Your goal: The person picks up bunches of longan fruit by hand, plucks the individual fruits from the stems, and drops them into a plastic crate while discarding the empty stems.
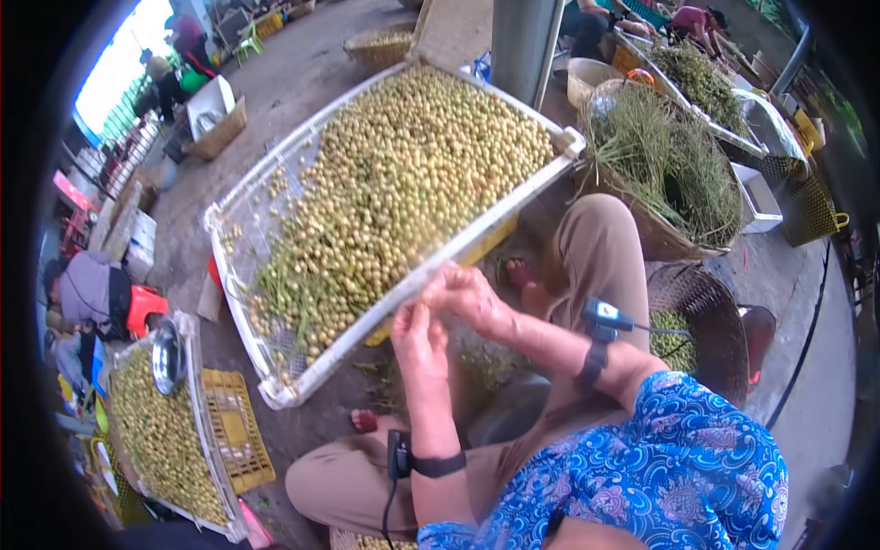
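Observation:
My left hand (420,341) and my right hand (466,297) meet at the near edge of a large white mesh tray (240,323). The fingertips of both are pinched close together. Whatever lies between them is too small or hidden to make out. A heap of small round yellow-tan fruits (403,156) covers most of the tray, with green stalks (298,298) mixed in at its near left part. Bare mesh shows along the tray's left side. Both wrists wear dark straps with small devices.
To the right, a wicker basket (724,240) holds cut green stems, and below it a dark basket (720,302) has green fruits inside. At lower left stand a second fruit tray (206,426), a metal bowl (168,356) and a yellow crate (234,431). A pillar (524,46) rises behind. Other people sit around.

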Demonstrator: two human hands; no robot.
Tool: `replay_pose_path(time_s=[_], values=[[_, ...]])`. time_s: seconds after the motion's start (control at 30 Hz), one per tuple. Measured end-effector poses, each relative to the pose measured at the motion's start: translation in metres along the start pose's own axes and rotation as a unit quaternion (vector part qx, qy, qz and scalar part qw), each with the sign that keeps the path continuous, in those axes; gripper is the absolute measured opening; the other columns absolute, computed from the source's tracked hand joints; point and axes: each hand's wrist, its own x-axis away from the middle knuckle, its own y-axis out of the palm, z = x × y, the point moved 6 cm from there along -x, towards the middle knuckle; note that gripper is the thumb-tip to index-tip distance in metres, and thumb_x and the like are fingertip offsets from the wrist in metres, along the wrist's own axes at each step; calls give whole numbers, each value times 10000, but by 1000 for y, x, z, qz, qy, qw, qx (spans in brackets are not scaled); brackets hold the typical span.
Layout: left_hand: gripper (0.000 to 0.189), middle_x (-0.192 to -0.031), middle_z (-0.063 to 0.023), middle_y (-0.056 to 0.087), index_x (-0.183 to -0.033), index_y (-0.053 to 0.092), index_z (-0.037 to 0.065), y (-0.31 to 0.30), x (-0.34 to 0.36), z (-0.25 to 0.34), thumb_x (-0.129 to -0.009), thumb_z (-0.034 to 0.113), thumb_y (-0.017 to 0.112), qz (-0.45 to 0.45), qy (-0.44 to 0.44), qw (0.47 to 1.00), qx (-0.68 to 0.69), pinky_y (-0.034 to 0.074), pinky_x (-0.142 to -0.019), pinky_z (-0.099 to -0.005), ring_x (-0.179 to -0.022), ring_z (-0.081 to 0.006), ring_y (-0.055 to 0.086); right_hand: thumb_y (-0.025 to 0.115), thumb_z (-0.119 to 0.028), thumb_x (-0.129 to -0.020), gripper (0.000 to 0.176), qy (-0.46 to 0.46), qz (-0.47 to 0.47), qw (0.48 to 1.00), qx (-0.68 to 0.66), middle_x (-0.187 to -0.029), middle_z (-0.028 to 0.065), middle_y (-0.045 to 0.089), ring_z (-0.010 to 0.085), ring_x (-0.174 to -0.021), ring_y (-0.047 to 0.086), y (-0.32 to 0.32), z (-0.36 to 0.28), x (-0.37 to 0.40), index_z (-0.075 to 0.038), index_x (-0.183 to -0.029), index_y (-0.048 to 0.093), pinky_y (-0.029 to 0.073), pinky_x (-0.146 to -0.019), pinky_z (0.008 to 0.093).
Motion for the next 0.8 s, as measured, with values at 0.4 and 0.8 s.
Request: replay_pose_path(time_s=[0.4, 0.8], values=[[199, -813, -37, 569, -935, 556, 48, -22, -4, -20, -756, 114, 610, -35, -91, 981, 165, 403, -455, -189, -614, -109, 502, 612, -228, -726, 261, -88, 94, 971, 201, -705, 112, 457, 255, -629, 466, -9, -6, 3, -25, -686, 453, 400, -602, 342], [167, -641, -2, 477, -839, 559, 40, -50, -14, 14, -775, 194, 573, 113, -10, 992, 58, 320, -403, -211, -530, -109, 446, 549, -150, -719, 121, -85, -64, 628, 771, -723, 139, 606, 296, -733, 604, -15, 2, -98, -36, -717, 588, 477, -630, 412]])
